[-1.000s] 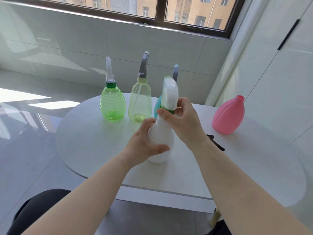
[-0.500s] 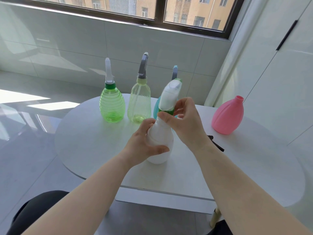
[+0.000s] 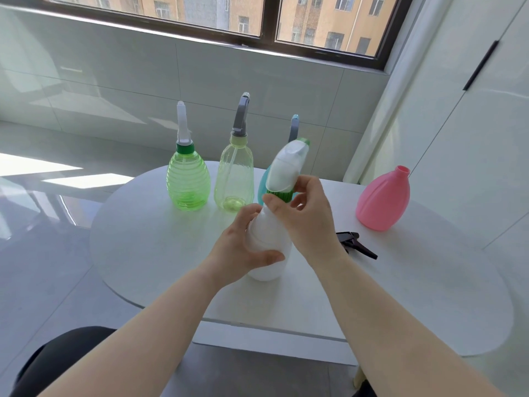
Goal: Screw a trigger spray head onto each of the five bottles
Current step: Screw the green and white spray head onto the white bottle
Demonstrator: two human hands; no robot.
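Observation:
A white bottle point(image 3: 267, 265) stands on the round white table point(image 3: 148, 242), and my left hand point(image 3: 243, 245) grips its body. My right hand point(image 3: 306, 219) pinches the green collar point(image 3: 282, 195) of the white spray head point(image 3: 287, 167) sitting on the bottle's neck. Behind stand a ribbed green bottle point(image 3: 187, 181) with a white head, a pale yellow-green bottle point(image 3: 234, 179) with a grey head, and a teal bottle point(image 3: 262, 184), mostly hidden, with a grey-blue head point(image 3: 293, 128). A pink bottle point(image 3: 383, 199) with an open neck stands at the right. A black spray head point(image 3: 356, 244) lies beside my right wrist.
A grey tiled wall and a window run behind the table. White cabinet doors stand at the right, close to the pink bottle. My dark-clothed knee point(image 3: 65, 356) shows under the table's near edge.
The white spray head has turned on the bottle, its nozzle swinging from facing me toward the right. My right fingers have shifted round the collar. My left hand has kept its grip.

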